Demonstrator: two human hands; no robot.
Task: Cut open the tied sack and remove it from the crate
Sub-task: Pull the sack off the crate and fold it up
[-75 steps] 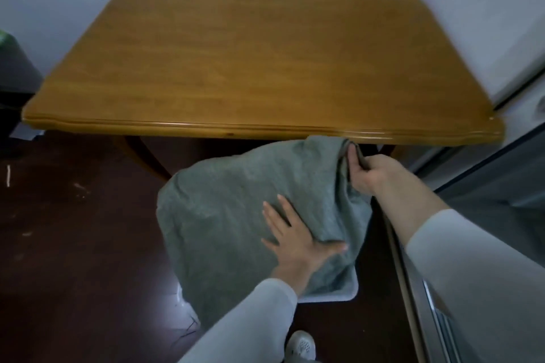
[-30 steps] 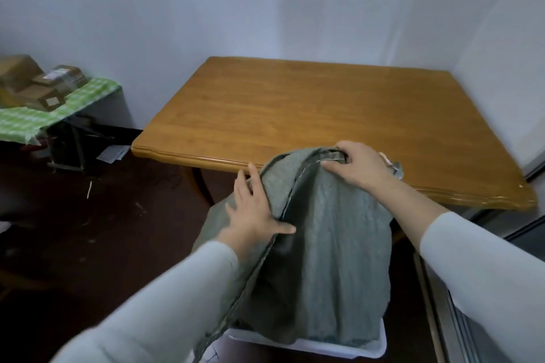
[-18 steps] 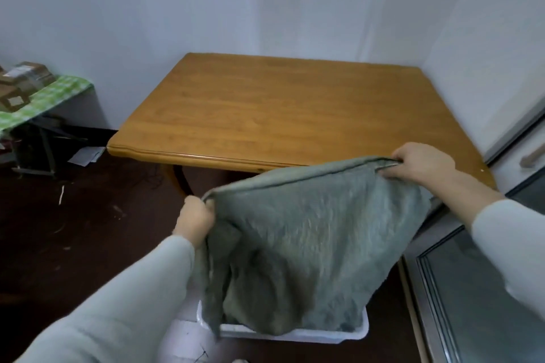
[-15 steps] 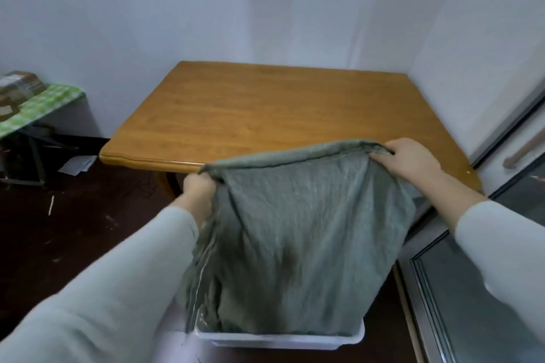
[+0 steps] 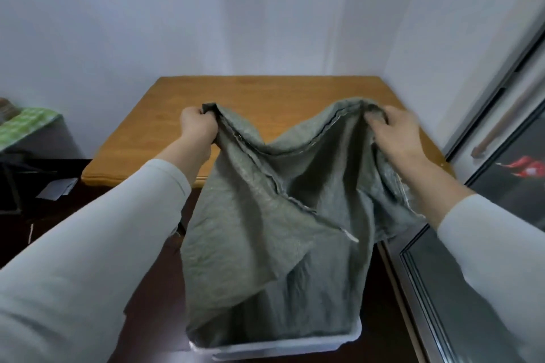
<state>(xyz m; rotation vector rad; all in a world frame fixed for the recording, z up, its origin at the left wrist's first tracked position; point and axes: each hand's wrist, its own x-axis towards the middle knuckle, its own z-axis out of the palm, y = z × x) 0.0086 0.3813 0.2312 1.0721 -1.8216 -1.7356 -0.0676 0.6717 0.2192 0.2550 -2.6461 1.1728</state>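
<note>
The sack [image 5: 274, 233] hangs lengthwise below both hands, its bottom in the white crate [image 5: 295, 346] on the floor. The left hand [image 5: 197, 127] and right hand [image 5: 393, 134] each clench a top corner, so lifting straight up should free it.

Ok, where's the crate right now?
In the head view the white crate sits on the dark floor at bottom centre, in front of the wooden table, with the grey sack's lower end still hanging into it.
</note>
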